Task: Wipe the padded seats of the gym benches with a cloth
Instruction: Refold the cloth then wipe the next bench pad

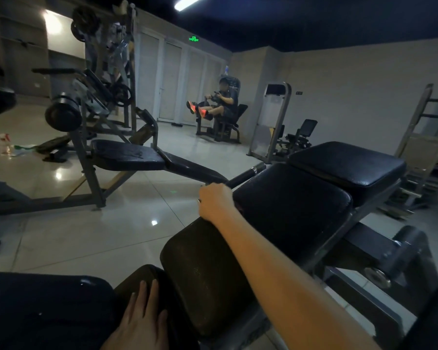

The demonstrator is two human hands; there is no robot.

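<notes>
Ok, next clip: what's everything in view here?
Near bench: one, black pads, centre right.
Worn pad: one, brownish, near end of that bench.
Far bench: one, black seat, left centre.
Roller: one, black, left of far bench.
Seated person: one, dark clothes, orange shoes, on a machine at back.
Exit sign: one, green, above white doors.
Left hand: flat on a dark low pad, bottom.
Right hand: curled at near bench's edge; grasp hidden.
</notes>
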